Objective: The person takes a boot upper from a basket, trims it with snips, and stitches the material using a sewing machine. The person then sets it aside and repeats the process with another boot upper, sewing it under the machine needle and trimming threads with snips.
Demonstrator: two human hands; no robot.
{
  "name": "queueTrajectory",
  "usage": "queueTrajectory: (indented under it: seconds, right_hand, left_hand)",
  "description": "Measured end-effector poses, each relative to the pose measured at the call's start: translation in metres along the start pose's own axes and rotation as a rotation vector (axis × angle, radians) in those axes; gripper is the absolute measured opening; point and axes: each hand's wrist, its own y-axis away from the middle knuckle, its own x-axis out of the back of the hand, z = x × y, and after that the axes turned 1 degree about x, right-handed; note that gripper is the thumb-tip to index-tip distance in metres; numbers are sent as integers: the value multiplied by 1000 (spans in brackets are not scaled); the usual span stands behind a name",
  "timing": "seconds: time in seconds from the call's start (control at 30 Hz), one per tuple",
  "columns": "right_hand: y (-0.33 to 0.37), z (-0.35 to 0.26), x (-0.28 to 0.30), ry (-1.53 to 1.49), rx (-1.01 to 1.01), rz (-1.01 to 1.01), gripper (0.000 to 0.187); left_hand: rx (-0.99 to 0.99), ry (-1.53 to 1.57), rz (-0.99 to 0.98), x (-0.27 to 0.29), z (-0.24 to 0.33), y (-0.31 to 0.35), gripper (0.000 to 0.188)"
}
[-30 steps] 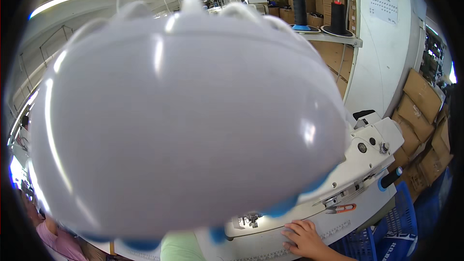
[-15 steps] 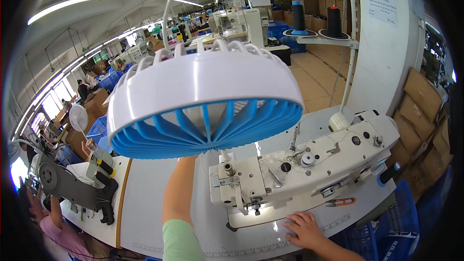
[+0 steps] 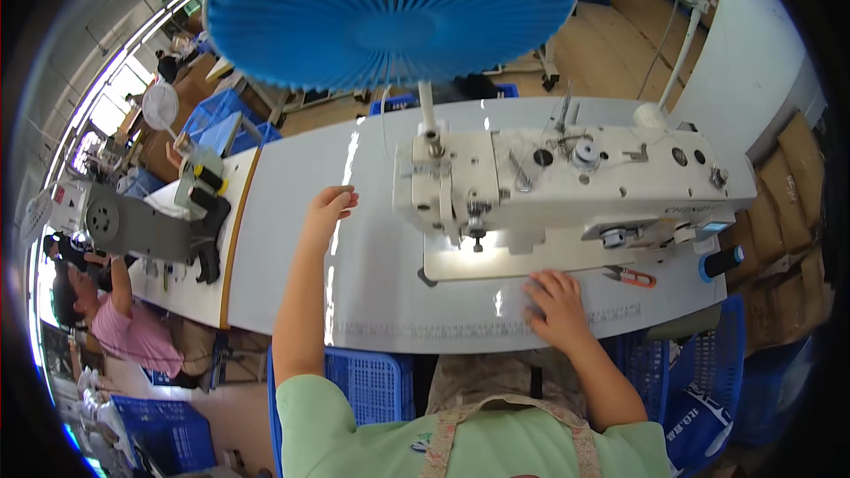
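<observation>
Through the head view, the blue-grilled fan (image 3: 390, 26) now sits higher, so I can follow the left hand (image 3: 333, 202), loosely curled, its grip unclear, left of the lettered sewing machine (image 3: 567, 179) on the tabletop (image 3: 288, 186), while the right hand (image 3: 558, 305) rests spread near orange-handled thread snips (image 3: 632, 277) and ruler markings (image 3: 443, 330).

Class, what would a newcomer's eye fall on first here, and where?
Probably the large blue fan grille, looming at the top of the view. Next comes the white sewing machine, right of centre on the pale table. Then the orange-handled snips, right of the person's right grip.
</observation>
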Motion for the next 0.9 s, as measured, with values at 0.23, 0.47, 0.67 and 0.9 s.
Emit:
queueTrajectory:
  seconds: [0.23, 0.47, 0.67, 0.9]
  right_hand:
    - [0, -1, -1, 26, 47, 62, 40]
    - [4, 1, -6, 48, 73, 93, 39]
    - [6, 1, -7, 52, 75, 110, 36]
    - [8, 1, -8, 51, 61, 118, 35]
  left_hand:
    - [-110, -388, 121, 1, -63, 154, 27]
    - [-402, -725, 410, -46, -110, 201, 26]
    - [-382, -802, -36, -87, -57, 212, 36]
    - [-93, -1032, -459, -107, 19, 220, 40]
